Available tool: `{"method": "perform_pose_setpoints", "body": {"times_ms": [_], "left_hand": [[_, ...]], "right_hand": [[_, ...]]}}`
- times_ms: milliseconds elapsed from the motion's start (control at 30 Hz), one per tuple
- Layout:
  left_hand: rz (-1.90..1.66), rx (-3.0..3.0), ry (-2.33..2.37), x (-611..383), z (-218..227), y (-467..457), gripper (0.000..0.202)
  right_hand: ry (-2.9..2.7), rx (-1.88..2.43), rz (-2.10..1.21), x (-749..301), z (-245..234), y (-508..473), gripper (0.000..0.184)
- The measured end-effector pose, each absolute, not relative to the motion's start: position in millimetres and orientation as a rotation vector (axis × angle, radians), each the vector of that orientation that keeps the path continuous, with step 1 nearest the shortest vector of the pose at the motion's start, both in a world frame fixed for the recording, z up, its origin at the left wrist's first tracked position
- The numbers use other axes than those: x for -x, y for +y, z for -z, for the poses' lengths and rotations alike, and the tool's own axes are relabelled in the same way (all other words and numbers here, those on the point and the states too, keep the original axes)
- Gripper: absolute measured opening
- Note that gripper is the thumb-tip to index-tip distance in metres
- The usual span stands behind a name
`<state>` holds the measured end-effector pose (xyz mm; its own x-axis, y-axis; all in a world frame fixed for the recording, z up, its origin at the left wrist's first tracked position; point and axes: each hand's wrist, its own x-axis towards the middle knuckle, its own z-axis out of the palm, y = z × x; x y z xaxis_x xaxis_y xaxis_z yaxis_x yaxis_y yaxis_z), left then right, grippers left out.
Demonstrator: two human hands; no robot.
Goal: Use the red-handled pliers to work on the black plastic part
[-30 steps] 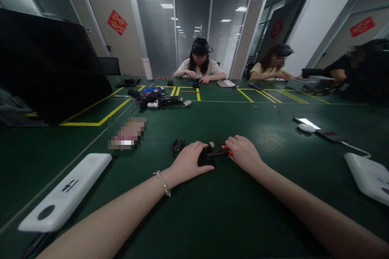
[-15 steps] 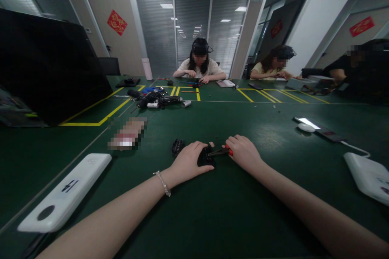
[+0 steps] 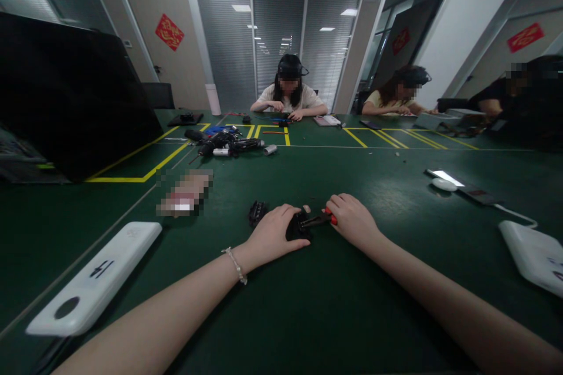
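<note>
My left hand [image 3: 275,231] is closed around a small black part [image 3: 297,227], thumb on its near side and fingers on its far side, pressing it to the green tabletop. My right hand [image 3: 352,217] grips pliers [image 3: 317,220] by their red handles. The dark jaws point left and reach the black part; whether they pinch it I cannot make out. Left of my left hand, partly covered by it, lies another black ribbed piece [image 3: 257,212]. A small pale scrap [image 3: 307,208] rests just beyond the part.
White power bank [image 3: 99,275] at left, another white device [image 3: 530,255] at right. A blurred phone-like object [image 3: 185,192] lies far left. Tools and cables [image 3: 224,143] are heaped beyond. A lit phone [image 3: 446,177] is at right. Several people sit across the table; a large black screen [image 3: 65,99] stands left.
The pliers' jaws have turned slightly at the black part, and my right hand has shifted a touch. My left hand stays where it was.
</note>
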<state>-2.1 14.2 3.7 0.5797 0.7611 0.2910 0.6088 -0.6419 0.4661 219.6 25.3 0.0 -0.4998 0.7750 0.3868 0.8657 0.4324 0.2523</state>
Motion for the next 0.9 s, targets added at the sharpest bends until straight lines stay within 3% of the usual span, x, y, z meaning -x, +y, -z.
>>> {"method": "perform_pose_setpoints", "body": {"times_ms": [900], "left_hand": [[-0.683,-2.514,1.118,1.7,-4.7,13.9,0.054]], "right_hand": [[-2.475,1.497,0.618,-211.3,-2.7,22.2,0.014]]}}
